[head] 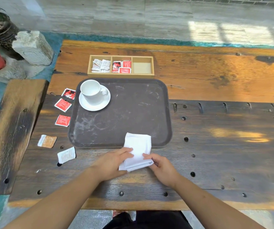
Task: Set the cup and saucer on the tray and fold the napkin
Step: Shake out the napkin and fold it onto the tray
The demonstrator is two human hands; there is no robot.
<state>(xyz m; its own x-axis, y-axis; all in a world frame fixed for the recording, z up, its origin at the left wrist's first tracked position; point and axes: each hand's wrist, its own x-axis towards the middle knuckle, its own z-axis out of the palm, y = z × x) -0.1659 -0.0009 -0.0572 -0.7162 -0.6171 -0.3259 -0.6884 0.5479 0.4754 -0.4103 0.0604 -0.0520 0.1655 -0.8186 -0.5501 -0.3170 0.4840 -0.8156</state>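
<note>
A white cup (90,91) stands upright on a white saucer (90,105) in the far left corner of the dark brown tray (124,113). A folded white napkin (138,146) lies across the tray's near edge, half on the tray and half on the wooden table. My left hand (111,164) grips the napkin's near left side with fingers on top. My right hand (161,167) pinches its near right corner.
A wooden box (121,75) with three compartments sits behind the tray, two holding sachets. Several red and white sachets (63,104) lie left of the tray. A bench (9,129) stands at the left, a stone block (32,47) and plant pots beyond it.
</note>
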